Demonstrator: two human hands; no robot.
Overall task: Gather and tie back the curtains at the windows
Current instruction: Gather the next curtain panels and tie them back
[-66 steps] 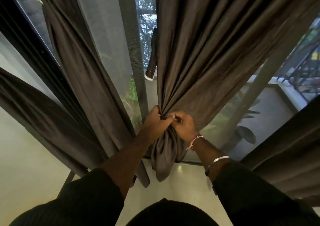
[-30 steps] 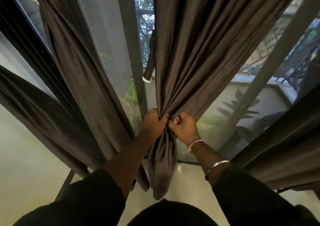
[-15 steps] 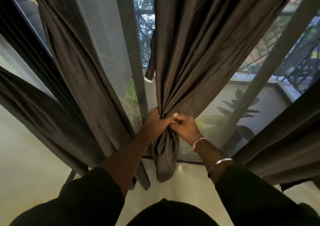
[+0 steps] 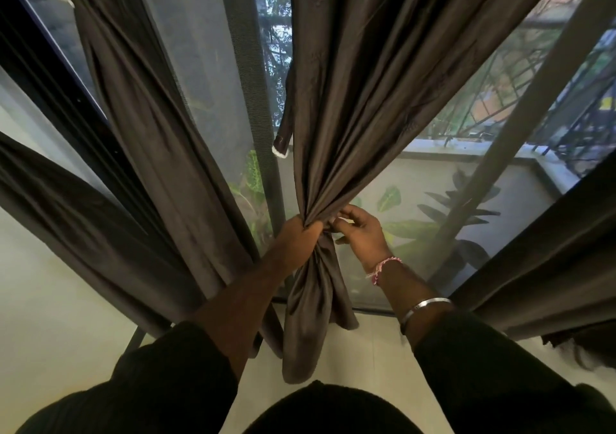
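Head view, the only one here, looks down two forearms at a dark brown curtain point(image 4: 360, 93) drawn in from the upper right to a tight waist in front of the window frame post point(image 4: 263, 127). The left hand point(image 4: 296, 237) has its fingers curled round that gathered waist and holds it bunched; below the grip the cloth hangs in a loose doubled tail point(image 4: 313, 317) toward the floor. The right hand point(image 4: 361, 230) sits just beside the bunch on its right, fingers loosely bent and spread, fingertips near or touching the cloth at the waist; it does not look to be gripping anything, though the contact point is too small to tell for sure. A tieback strap point(image 4: 283, 127) with a pale tip dangles along the curtain's left edge, well above both hands and not yet round the bunch. The main risk, as I judge it, is that everything now depends on one hand: if the left grip eases while the right reaches for the strap, the slippery folds could fan back out. A strap fastened over an uneven bunch might also slide down. Two more curtains point(image 4: 140, 140) at the left hang twisted and gathered; whether they are tied cannot be seen.
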